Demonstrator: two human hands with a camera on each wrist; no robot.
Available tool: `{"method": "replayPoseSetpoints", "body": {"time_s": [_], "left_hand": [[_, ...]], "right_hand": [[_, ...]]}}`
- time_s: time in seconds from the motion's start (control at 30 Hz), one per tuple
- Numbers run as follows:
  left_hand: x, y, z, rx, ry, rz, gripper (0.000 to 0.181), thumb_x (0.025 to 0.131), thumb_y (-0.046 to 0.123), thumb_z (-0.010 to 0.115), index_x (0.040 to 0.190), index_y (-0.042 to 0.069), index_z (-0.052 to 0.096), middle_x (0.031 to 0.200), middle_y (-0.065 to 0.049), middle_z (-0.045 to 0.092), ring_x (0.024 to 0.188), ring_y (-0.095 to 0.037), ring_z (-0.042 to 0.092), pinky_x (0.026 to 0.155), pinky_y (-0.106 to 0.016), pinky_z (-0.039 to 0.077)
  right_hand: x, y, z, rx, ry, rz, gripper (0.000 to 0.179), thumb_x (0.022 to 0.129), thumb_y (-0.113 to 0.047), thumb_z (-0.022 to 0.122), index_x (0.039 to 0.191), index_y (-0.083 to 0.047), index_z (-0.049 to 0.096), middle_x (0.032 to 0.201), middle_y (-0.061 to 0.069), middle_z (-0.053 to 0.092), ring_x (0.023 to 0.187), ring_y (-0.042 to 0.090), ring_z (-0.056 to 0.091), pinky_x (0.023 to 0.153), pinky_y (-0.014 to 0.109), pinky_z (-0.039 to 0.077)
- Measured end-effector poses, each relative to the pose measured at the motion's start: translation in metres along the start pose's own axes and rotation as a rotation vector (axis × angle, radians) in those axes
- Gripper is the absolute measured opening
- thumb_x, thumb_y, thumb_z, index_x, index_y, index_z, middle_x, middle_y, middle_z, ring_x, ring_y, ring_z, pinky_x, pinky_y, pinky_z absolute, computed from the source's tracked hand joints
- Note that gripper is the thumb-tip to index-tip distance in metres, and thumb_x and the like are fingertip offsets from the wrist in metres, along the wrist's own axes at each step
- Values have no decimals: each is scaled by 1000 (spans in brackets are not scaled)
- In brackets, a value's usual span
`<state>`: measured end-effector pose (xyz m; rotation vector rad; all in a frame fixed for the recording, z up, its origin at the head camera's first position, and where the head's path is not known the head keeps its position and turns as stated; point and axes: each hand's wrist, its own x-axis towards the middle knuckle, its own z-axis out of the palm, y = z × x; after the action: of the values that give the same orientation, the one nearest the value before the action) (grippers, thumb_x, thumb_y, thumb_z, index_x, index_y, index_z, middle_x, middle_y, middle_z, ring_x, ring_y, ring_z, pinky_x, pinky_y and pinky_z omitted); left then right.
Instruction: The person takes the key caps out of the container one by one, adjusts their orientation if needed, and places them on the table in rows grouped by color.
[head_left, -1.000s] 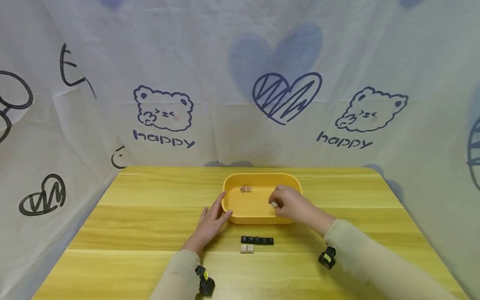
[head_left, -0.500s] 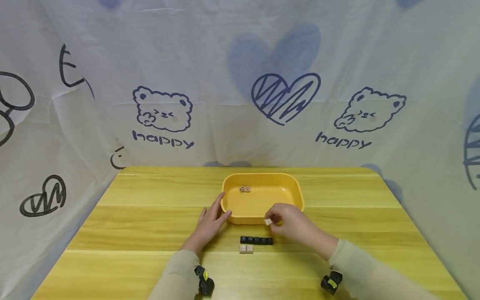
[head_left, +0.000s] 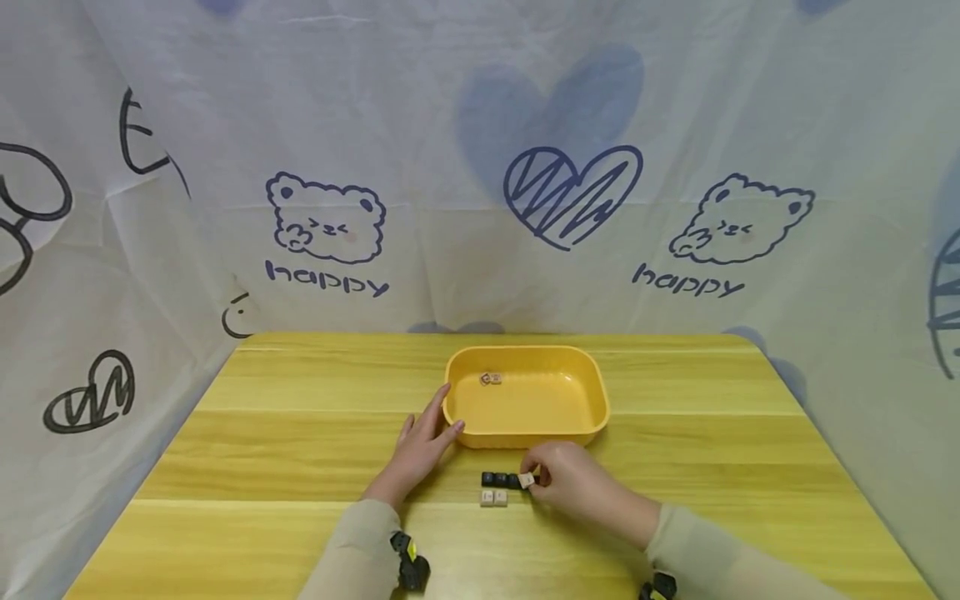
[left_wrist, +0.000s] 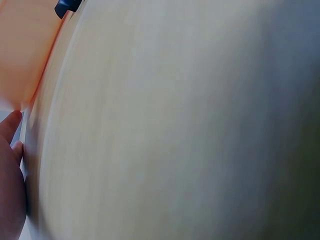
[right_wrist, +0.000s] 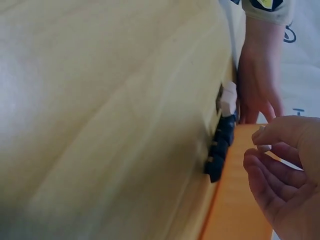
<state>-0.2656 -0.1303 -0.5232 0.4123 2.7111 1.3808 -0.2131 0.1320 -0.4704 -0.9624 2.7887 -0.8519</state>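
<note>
My right hand pinches a cream keycap between thumb and fingertips, in front of the yellow tray. In the head view this keycap overlaps the right part of a row of black keycaps. Two cream keycaps stand side by side just in front of that row's left end. My left hand rests at the tray's left end, fingers along the outside and thumb at the front corner. The right wrist view also shows the pinched keycap, partly hidden by the fingers.
Inside the tray, near the back left, lie two small cream pieces, one with a dark marking. The yellow wooden table reaches back to a white printed cloth, with more cloth at the sides.
My right hand has lifted the cream keycap out of the tray, over its front wall and toward me to the black row. The left hand has stayed at the tray.
</note>
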Motion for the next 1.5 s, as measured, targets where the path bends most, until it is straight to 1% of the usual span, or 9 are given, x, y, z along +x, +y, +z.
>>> {"method": "replayPoseSetpoints", "body": {"time_s": [0.13,0.27,0.37,0.47,0.6,0.77,0.93,1.17,1.5], "left_hand": [[-1,1,0,-9,0,7,70,101,44,50,158,24,13,158,-12,26,143,-30,27,114,-56,-3],[-1,1,-1,-8,-2,7,71,101,44,49,158,24,13,158,-11,25,143,-29,27,114,-56,-3],[-1,0,-1,-6,-3,3,71,101,45,49,158,24,12,158,-11,25,143,-29,26,114,-55,-3],[0,0,0,-5,-3,3,71,101,44,49,158,24,13,158,-11,25,143,-29,27,114,-55,-3],[0,0,0,-6,-6,8,71,101,45,49,158,24,13,158,-11,25,143,-28,27,114,-56,-2],[0,2,0,-7,-9,7,71,101,46,49,158,24,13,158,-11,25,143,-28,27,114,-56,-2],[1,3,-1,-1,-8,4,71,101,45,50,158,23,13,158,-10,25,143,-28,26,114,-55,-3],[1,4,-1,-7,-5,-3,70,102,39,51,158,23,14,158,-11,25,144,-28,26,114,-55,-3],[0,2,-1,-8,-4,-7,70,101,41,51,158,23,14,158,-11,24,144,-29,26,114,-55,-3]], "right_hand": [[-2,-3,6,-60,23,-10,18,74,-8,80,89,-12,72,83,-9,60,74,6,55,68,27,51],[-3,-3,13,-128,65,-34,17,72,-14,83,87,-15,74,87,-11,53,81,7,52,75,28,50],[-2,-2,18,-145,81,-24,17,71,-16,85,84,-15,74,84,-12,48,78,6,48,73,28,47],[-1,-2,23,-160,78,1,17,70,-18,86,82,-16,74,82,-13,46,77,5,46,74,30,46],[-1,-3,26,-176,64,31,18,69,-20,87,82,-17,75,80,-13,45,77,6,46,75,33,43],[-1,-5,27,-175,56,48,18,67,-19,86,81,-17,75,80,-11,46,76,7,45,71,31,39],[1,-5,28,-184,60,48,19,66,-19,86,81,-17,75,80,-11,46,77,8,45,72,30,39],[1,-5,27,-183,51,44,20,65,-18,85,83,-18,75,81,-11,46,78,8,45,72,30,38],[1,-5,29,-191,42,39,20,66,-21,85,82,-18,75,81,-11,46,77,8,45,72,30,38]]}}
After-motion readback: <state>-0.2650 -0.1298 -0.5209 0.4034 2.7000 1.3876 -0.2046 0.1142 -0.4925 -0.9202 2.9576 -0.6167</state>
